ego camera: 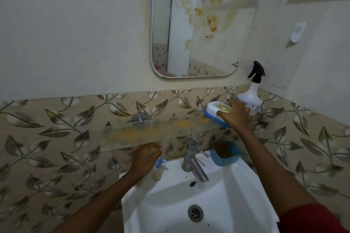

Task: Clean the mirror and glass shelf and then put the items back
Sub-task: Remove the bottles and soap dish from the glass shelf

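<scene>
A: Why is the right hand (235, 114) up there?

B: Its fingers lie spread over the soap box (217, 112) at the shelf (151, 132) end, likely to lift it off before wiping. The sprayer (250, 96) stands just behind the fingers.

A: Is it gripped?

B: Can't tell; the palm hides the box's far side.

A: And the left hand (144, 158)?

B: Fingers curled loosely near a small bluish thing (161, 161), which is too blurred to name, under the shelf's front edge. The mirror (198, 24), above the fingers, is still stained and cut off at the top.
</scene>
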A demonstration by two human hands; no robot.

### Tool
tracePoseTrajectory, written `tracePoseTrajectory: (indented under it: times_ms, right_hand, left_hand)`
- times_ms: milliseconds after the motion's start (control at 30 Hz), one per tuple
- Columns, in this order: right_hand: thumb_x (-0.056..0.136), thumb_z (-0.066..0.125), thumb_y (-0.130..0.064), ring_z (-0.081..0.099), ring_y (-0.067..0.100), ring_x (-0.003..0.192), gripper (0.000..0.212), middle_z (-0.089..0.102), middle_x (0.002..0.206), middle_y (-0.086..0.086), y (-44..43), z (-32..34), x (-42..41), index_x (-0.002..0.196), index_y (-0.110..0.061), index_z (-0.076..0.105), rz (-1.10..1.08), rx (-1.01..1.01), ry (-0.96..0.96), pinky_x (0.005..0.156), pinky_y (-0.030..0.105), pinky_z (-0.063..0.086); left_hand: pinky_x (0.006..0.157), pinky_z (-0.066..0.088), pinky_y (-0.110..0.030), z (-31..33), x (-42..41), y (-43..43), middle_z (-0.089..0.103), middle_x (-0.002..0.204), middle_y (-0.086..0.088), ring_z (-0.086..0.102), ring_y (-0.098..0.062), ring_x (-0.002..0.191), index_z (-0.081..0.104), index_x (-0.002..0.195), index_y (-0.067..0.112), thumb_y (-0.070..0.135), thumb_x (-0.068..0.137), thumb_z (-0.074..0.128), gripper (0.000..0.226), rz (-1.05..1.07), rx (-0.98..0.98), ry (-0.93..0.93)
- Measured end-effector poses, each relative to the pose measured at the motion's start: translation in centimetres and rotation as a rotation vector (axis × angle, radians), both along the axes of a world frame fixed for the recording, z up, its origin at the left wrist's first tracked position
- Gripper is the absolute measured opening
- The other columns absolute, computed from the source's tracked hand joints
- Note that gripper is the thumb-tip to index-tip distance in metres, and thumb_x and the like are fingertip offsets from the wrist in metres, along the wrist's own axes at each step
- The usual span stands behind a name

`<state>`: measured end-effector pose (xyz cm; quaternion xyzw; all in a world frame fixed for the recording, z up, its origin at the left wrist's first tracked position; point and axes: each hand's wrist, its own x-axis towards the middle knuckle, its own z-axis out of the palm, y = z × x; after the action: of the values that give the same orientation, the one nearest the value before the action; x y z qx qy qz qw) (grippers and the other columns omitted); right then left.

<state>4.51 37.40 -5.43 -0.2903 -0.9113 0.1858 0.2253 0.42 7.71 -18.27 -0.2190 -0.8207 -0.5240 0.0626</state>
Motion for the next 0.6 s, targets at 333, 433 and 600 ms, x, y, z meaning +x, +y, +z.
tracePoseTrajectory:
  times_ms: [333, 433, 600]
  right_hand:
    - [0.068, 0.075, -0.039, 0.032, 0.042, 0.127, 0.083, 0.046, 0.138, 0.016, 1.3, -1.1, -1.4, 0.138, -0.020, 0.037, 0.022, -0.156, 0.051, 0.098, 0.048, 0.035]
    - [0.069, 0.075, -0.039, 0.033, 0.041, 0.125, 0.080, 0.047, 0.137, 0.015, 0.3, -0.6, -0.3, 0.138, -0.020, 0.039, 0.005, -0.154, 0.137, 0.101, 0.048, 0.036]
    - [0.066, 0.078, -0.033, 0.044, 0.035, 0.121, 0.072, 0.052, 0.130, 0.012, -4.2, -0.7, 4.2, 0.128, -0.016, 0.046, 0.097, -0.239, 0.338, 0.100, 0.051, 0.040]
  left_hand:
    - [0.078, 0.048, -0.027, -0.2, 0.2, -0.9, 0.074, 0.086, -0.001, 0.066, -0.016, 0.083, 0.071, 0.083, 0.022, 0.034, 0.074, 0.052, 0.024, 0.051, -0.038, -0.006]
    - [0.084, 0.049, -0.033, -0.1, 0.3, -1.1, 0.074, 0.089, -0.001, 0.066, -0.018, 0.088, 0.072, 0.084, 0.020, 0.035, 0.075, 0.051, 0.027, 0.060, -0.049, 0.007]
    - [0.084, 0.048, -0.034, 0.3, 0.7, -1.2, 0.073, 0.091, -0.004, 0.065, -0.022, 0.091, 0.073, 0.085, 0.016, 0.036, 0.077, 0.048, 0.033, 0.062, -0.063, 0.015]
